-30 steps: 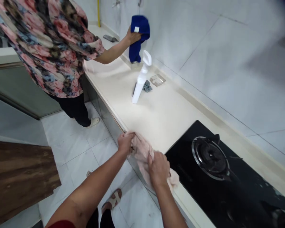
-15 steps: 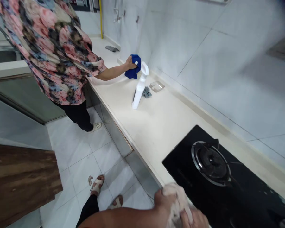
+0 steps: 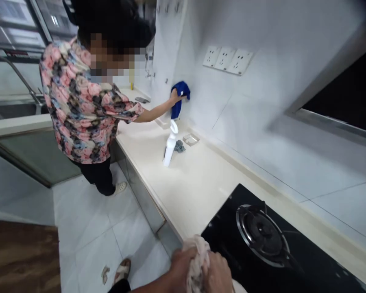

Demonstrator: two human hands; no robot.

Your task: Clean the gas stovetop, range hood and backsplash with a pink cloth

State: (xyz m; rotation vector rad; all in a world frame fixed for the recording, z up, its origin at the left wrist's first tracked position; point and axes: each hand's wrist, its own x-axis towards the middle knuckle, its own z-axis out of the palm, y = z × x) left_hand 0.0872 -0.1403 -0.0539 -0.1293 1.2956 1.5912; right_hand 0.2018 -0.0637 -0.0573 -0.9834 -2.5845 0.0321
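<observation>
A pale, crumpled cloth (image 3: 195, 260) is bunched between my two hands at the bottom of the view. My left hand (image 3: 180, 264) grips it from the left side. My right hand (image 3: 218, 270) is closed round its right side, fingers partly blurred. Both hands are above the counter's front edge, by the corner of the black gas stove (image 3: 228, 219). The stove's burner (image 3: 262, 234) lies to the right of my hands. Further along the counter stands a white spray bottle (image 3: 170, 146), and a grey scrunched rag (image 3: 179, 146) lies beside it.
A co-worker in a floral shirt (image 3: 79, 110) stands at the far left, pressing a blue cloth (image 3: 178, 101) to the wall. A small square dish (image 3: 191, 139) sits by the wall. Wall sockets (image 3: 227, 60) are above the counter (image 3: 189, 179). A brown wooden board (image 3: 22, 256) is at lower left.
My view has tilted up. My hands have drawn closer together around the cloth and shifted left in view. The co-worker's hand has raised the blue cloth from near the counter onto the wall.
</observation>
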